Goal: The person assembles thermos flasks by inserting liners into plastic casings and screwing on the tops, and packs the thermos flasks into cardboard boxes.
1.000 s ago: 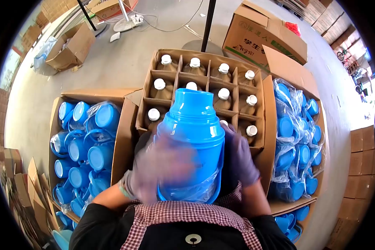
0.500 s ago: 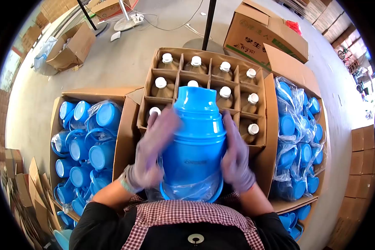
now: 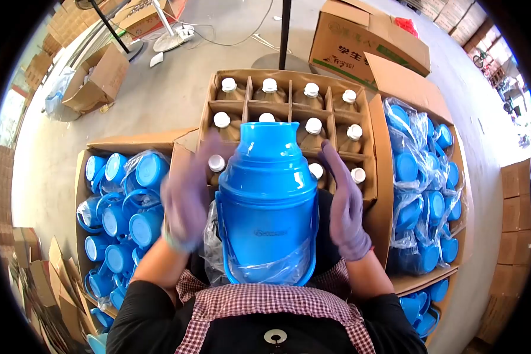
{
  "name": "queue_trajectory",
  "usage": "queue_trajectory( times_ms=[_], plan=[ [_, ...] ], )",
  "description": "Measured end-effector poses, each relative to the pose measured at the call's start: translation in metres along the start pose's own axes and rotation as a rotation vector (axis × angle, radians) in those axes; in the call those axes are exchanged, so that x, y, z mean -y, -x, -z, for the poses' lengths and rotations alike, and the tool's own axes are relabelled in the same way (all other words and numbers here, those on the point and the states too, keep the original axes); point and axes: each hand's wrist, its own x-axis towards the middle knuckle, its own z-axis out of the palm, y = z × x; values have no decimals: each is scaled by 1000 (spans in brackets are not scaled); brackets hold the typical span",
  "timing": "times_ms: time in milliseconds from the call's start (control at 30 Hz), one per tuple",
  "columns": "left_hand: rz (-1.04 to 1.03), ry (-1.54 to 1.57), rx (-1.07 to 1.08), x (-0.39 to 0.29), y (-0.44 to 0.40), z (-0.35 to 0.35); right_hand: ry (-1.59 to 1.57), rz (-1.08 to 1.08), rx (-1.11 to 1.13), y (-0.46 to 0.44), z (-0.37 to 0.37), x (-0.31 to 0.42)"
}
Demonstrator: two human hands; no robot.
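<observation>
Got a glossy blue jug smack in the middle, right in front of the checked apron, between two gloved hands, with its pouring lip aimed away from the body. Can't tell the support underneath from up here. Can spot small dark print on the side, a blue handle hanging down around the lower part, and clear plastic film bunched over the bottom and out to the left.

Would call both hands open. Left hand held up along the left side of the jug, badly smeared by blur, so can't swear to contact or a gap. Right hand just beside the other side, fingers stretched out, palm turned in, not wrapped around anything.

Also got, just beyond the jug, a divided carton of bottles with white caps. Over on the left, see an open box packed with blue containers, and on the right, another box of similar stuff under clear plastic. Further back, can make out a big lettered box near a black pole
</observation>
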Motion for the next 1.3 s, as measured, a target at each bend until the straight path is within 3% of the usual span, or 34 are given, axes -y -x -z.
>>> queue_trajectory(
  times_ms=[33, 100, 133, 200, 267, 333, 367, 400, 467, 500, 533, 633, 733, 833, 900, 933, 1000, 1067, 1133, 1267, 1300],
  plan=[
    [239, 149, -199, 9, -12, 0, -96, 57, 6, -5, -3, 17],
    [334, 491, -71, 84, -40, 21, 11, 287, 105, -5, -11, 37],
    [385, 658, -8, 93, -51, 22, 107, 281, 217, -9, -12, 55],
    [537, 658, 156, 85, -32, 19, 204, 185, 224, -10, -16, 59],
    [518, 404, 156, 34, -21, 13, 84, 86, 128, -7, -2, 37],
    [137, -158, 283, -9, -15, 3, -344, -228, 83, -2, -8, 2],
    [56, -519, 439, -29, -12, 3, -557, -333, 167, -9, -11, -18],
    [87, -537, 368, -50, -8, -14, -772, -429, 256, -19, -15, -34],
    [107, -358, 188, -55, -23, -13, -730, -492, 236, -38, -27, -43],
    [74, -273, -13, -53, -38, -16, -847, -460, 195, -53, -36, -34],
    [83, -195, -113, -46, -54, -6, -767, -309, 177, -68, -34, -18],
    [234, 113, -26, -26, -88, 21, -241, 60, 104, -86, -14, 4],
    [441, 399, 174, -3, -100, 32, -73, 193, 215, -78, 4, 11],
    [501, 511, 162, 43, -90, 26, -359, 32, 334, -57, 17, -26],
    [462, 667, 108, 58, -83, 21, -425, -182, 155, -37, 24, -67],
    [321, 715, 20, 81, -82, 26, -387, -347, -30, -21, 28, -95],
    [340, 1043, -71, 85, -72, 38, 322, -473, 3, 29, 43, -171],
    [274, 1097, -186, 105, -59, 51, 744, -609, 83, 78, 47, -209],
    [158, 998, -269, 92, -51, 48, 730, -601, -10, 87, 40, -215],
    [98, 1230, -318, 83, -35, 48, 638, -566, -58, 70, 51, -224],
    [70, 1157, -302, 76, -35, 53, 623, -539, -74, 57, 59, -210]
  ],
)
